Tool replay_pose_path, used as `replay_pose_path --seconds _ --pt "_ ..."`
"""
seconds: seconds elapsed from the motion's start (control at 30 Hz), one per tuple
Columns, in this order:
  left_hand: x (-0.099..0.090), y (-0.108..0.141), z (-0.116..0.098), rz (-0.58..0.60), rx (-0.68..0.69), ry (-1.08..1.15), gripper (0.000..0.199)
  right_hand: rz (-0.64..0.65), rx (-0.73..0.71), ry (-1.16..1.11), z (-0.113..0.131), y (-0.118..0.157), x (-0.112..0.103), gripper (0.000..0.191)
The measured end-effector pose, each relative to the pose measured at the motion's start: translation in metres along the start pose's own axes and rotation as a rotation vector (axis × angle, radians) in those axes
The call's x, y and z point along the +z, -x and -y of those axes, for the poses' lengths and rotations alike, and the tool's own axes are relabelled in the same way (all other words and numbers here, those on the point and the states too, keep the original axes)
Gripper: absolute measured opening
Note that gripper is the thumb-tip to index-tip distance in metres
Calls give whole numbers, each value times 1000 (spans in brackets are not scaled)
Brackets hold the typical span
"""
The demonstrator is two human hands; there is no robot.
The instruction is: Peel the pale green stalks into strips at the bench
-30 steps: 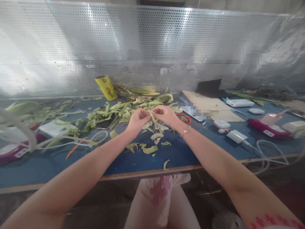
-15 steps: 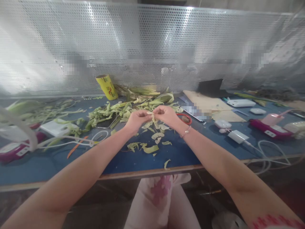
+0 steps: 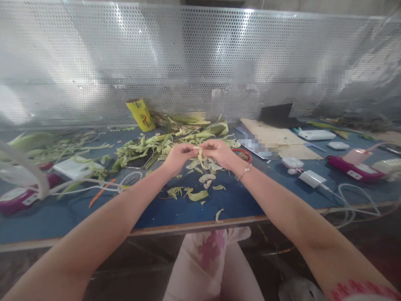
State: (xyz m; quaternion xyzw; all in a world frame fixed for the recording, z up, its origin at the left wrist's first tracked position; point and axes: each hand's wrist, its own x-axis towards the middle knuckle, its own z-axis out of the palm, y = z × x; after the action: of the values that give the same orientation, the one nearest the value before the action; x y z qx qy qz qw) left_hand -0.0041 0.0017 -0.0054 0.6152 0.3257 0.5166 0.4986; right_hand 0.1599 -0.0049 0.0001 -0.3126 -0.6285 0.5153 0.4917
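My left hand (image 3: pixel 180 158) and my right hand (image 3: pixel 218 152) meet above the middle of the blue table. Their fingertips pinch a small pale green strip (image 3: pixel 199 150) between them. Below the fingers lie pale peeled pieces (image 3: pixel 206 179) and curled green scraps (image 3: pixel 198 195). Behind and to the left of my hands spreads a heap of green leaves and stalks (image 3: pixel 150 146). A red loop (image 3: pixel 249 154) rests beside my right hand.
A yellow cup (image 3: pixel 140 115) leans near the perforated metal panel (image 3: pixel 200 54). On the right are cardboard sheets (image 3: pixel 269 131), a white adapter (image 3: pixel 312 179) with a cable and a magenta device (image 3: pixel 357 170). White cables (image 3: pixel 90 184) and an orange strip (image 3: pixel 102 193) lie left.
My right hand has tilted slightly, its fingers lower and flatter beside the left fingertips. My left hand has shifted a little to the left. The things on the table look unchanged.
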Motion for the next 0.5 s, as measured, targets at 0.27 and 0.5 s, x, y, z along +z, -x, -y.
replay_pose_path --seconds 0.27,0.5 --pt "8 5 -1 -22 3 40 25 -45 30 -22 -3 -3 1 24" --pt "9 7 2 -76 24 -61 18 -203 -146 422 -2 -2 4 20"
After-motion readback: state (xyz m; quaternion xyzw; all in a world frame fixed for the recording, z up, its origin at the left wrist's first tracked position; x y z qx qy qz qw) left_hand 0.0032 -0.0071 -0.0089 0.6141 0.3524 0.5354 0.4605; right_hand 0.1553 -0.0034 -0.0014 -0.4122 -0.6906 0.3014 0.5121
